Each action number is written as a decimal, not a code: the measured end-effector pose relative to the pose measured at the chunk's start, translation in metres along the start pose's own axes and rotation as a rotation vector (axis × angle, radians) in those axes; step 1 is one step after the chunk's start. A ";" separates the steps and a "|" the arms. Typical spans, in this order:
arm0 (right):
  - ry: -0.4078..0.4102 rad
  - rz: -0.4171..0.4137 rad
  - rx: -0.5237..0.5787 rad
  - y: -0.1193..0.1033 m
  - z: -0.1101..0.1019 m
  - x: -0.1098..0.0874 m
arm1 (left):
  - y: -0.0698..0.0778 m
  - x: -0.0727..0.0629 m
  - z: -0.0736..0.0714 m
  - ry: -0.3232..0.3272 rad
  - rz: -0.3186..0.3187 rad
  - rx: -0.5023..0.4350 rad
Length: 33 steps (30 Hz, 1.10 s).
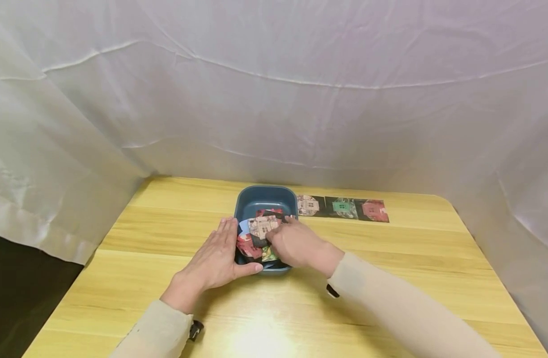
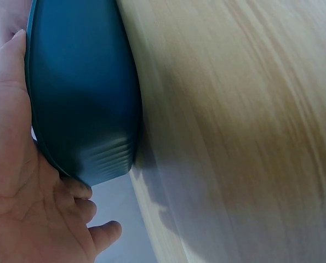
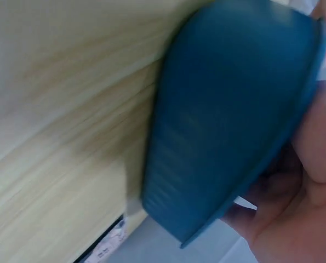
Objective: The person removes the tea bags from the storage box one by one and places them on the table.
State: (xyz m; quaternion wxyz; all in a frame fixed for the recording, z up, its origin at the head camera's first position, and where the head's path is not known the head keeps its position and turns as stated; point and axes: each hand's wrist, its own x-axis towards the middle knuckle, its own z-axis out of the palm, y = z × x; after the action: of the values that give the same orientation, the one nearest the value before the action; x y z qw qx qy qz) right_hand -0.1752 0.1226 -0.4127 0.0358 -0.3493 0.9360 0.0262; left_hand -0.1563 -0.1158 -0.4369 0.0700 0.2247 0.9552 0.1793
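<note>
A dark blue plastic bin (image 1: 266, 191) stands on the table, holding a jumble of printed cards; a beige-and-black card (image 1: 263, 227) lies uppermost. Red cards (image 1: 248, 246) and a green-yellow card (image 1: 268, 254) show beneath it. My left hand (image 1: 213, 258) rests along the bin's left side, fingers extended and thumb at the near rim. Over the right rim reaches my right hand (image 1: 298, 244), its bent fingers touching the uppermost card; whether they pinch it, I cannot tell. In the right wrist view the bin wall (image 3: 223, 120) hides those fingertips.
Right of the bin, along the table's back edge, three cards lie in a row: a beige card (image 1: 308, 205), a green card (image 1: 342, 207) and a red card (image 1: 374, 211). Pale cloth (image 1: 274, 114) hangs behind and beside the wooden table (image 1: 390, 268).
</note>
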 end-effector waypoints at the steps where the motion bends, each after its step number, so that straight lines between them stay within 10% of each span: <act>1: -0.001 -0.008 0.006 -0.001 -0.002 -0.002 | 0.000 0.000 0.000 -0.001 0.001 0.000; 10: 0.024 0.031 0.186 0.012 -0.033 0.010 | 0.000 0.000 -0.002 -0.006 0.000 0.002; 18: -0.229 0.077 0.305 0.029 -0.024 0.036 | 0.001 0.000 -0.001 -0.007 0.007 -0.004; 33: -0.318 0.097 0.308 0.030 -0.021 0.041 | 0.004 0.000 0.000 -0.011 0.007 0.000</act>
State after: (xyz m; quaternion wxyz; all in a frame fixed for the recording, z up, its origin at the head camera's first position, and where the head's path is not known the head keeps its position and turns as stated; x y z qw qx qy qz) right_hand -0.2264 0.1171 -0.3942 0.2347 -0.2859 0.9271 -0.0606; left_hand -0.1547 -0.1125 -0.4354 0.0748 0.2288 0.9541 0.1783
